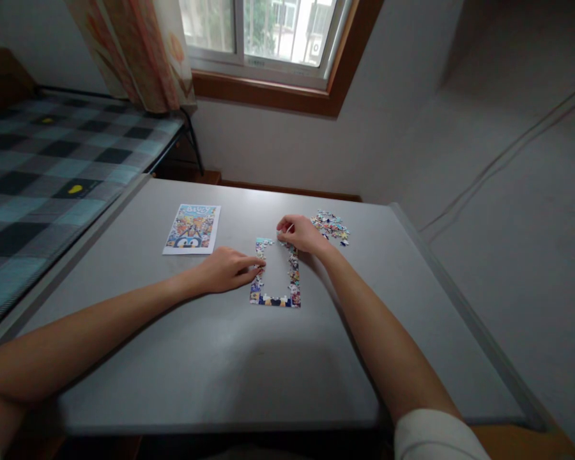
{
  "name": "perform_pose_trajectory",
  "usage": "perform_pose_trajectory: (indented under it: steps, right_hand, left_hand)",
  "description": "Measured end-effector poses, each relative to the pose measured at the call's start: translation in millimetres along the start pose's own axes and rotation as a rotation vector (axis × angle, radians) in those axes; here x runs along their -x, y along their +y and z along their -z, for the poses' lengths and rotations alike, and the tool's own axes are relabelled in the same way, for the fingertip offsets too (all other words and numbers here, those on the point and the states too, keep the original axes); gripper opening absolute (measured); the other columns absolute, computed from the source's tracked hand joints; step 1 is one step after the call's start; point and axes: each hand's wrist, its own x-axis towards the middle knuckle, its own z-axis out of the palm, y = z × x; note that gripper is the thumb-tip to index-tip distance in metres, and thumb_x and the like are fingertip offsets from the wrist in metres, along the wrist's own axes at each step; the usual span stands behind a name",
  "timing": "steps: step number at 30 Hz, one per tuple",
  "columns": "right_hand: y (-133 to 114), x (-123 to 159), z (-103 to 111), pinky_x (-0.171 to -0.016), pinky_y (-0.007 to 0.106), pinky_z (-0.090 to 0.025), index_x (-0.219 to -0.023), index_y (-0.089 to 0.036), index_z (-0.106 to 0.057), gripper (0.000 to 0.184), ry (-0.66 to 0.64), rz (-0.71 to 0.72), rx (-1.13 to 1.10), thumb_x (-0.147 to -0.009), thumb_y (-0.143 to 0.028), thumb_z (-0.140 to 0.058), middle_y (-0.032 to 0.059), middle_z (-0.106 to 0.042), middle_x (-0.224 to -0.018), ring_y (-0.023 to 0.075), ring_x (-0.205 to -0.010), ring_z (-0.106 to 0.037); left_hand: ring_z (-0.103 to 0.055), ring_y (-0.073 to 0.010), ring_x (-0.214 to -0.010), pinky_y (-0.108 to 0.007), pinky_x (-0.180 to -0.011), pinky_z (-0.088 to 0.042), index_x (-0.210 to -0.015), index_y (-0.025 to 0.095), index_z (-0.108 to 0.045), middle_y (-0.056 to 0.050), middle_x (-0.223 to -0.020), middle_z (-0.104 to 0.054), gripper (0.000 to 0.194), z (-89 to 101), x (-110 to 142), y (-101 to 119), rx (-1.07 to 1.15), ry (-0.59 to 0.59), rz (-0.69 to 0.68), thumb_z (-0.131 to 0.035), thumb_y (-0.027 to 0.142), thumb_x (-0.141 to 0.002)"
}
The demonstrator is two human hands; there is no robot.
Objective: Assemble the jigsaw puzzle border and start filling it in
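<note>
Right sleeve (436, 436) is nearest the camera, bottom right, its bare forearm angling up and inward over the grey tabletop (211, 370); left forearm (105, 316) comes in from the lower left. Both meet at the puzzle border (294, 278) — a hollow rectangle of joined pieces near mid-tabletop, bare surface inside, long axis running away from the camera. Left hand (227, 268) is at its left side: index finger stretched out and touching the left run of pieces, thumb held apart below it, nothing seen gripped. Right hand (301, 234) is over the far right corner, thumb and fingertips drawn together; can't tell if a piece is between them, too small. Key relation: far short edge — a few pieces show at its left end, then a break, then the right hand covers the rest. Right hand is the nearer one to that edge; left hand is lower, about halfway along the long side. Loose pieces (333, 225) lie in a scattered heap just beyond the right hand, to its right. Printed picture sheet (192, 230) lies flat left of the border, beyond the left hand, not touched by either.
</note>
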Motion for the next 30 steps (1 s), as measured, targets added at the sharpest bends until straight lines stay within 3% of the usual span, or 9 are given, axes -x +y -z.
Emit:
perform_pose_trajectory:
  steps: [3,15,30]
  right_hand:
    - [-4,0,3,-0.068,0.023,-0.042,-0.104,-0.013,-0.076,0.026,0.019,0.041,0.017,-0.081,-0.011,-0.063,0.0064,-0.072,-0.087,0.0097,-0.069,-0.057]
    - [-12,3,5,-0.068,0.022,-0.047,-0.083,-0.011,-0.076,0.013,-0.007,-0.029,-0.102,-0.075,-0.007,-0.066,0.0085,-0.075,-0.083,0.0117,-0.073,-0.064]
    - [-9,4,-1,-0.057,0.022,-0.041,-0.083,-0.009,-0.077,0.013,-0.095,-0.1,-0.154,-0.073,-0.011,-0.069,0.0061,-0.071,-0.07,0.0091,-0.059,-0.056]
  left_hand:
    - [-0.065,-0.0103,-0.058,-0.02,-0.055,-0.039,-0.114,0.023,-0.073,-0.001,-0.066,-0.071,0.035,-0.1,0,0,0.003,-0.001,-0.003,-0.045,0.038,-0.099]
    - [-0.064,-0.0106,-0.057,-0.021,-0.055,-0.038,-0.113,0.024,-0.073,0.0,-0.067,-0.072,0.034,-0.9,1,-1,0.013,0.01,-0.003,-0.046,0.038,-0.098]
    - [-0.065,-0.0103,-0.059,-0.02,-0.056,-0.04,-0.116,0.024,-0.072,0.0,-0.068,-0.072,0.034,-2.4,1,-2,0.008,-0.008,0.004,-0.047,0.037,-0.098]
